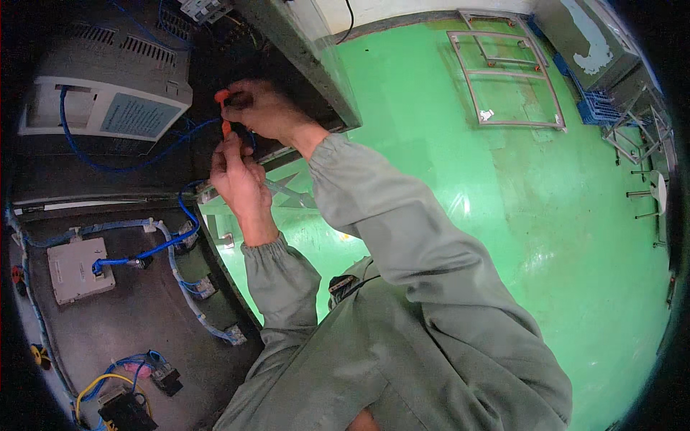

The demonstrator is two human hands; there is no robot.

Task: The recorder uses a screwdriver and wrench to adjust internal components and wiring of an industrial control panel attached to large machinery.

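Observation:
Inside the dark metal cabinet, my two hands meet close together around a small orange-red tool. My right hand, the farther one, is closed with its fingertips at the tool's upper end. Just below, my left hand pinches the lower orange part between thumb and fingers. The tool's exact kind cannot be made out, as the fingers cover its middle. A blue cable runs from the white and grey boxed unit to where my hands are.
The cabinet's open door at lower left carries a beige panel box, a bundled wire loop and black switch blocks. A cabinet post stands right of my hands. Metal frames lie on the green floor.

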